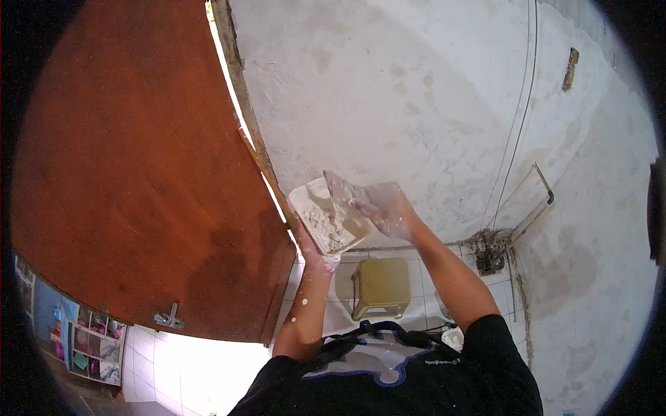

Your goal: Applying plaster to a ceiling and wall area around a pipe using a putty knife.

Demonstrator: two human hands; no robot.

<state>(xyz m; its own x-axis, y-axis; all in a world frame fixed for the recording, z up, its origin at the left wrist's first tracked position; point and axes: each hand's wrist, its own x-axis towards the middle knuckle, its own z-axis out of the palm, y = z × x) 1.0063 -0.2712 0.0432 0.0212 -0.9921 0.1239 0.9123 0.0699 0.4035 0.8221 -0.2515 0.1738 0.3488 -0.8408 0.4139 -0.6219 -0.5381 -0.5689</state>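
My left hand (pixel 313 251) is wrapped round the underside and side of a small whitish plastic tub (pixel 300 196), held up in front of my chest and tilted. Lumpy off-white plaster (pixel 320 227) lies inside it. In my right hand (pixel 386 206), smeared by motion and coated in white, is a flat scraper (pixel 340 194) whose blade reaches over the tub's right side. Whether the blade touches the plaster is not clear. White splashes dot my left wrist and forearm.
A patchy plastered wall (pixel 381 97) rises ahead. On the left stands a reddish-brown door (pixel 139 139) with a metal latch (pixel 168 317). A yellowish stool (pixel 381 288) stands on the tiled floor below the tub. A pipe (pixel 544 184) sticks out at the right corner.
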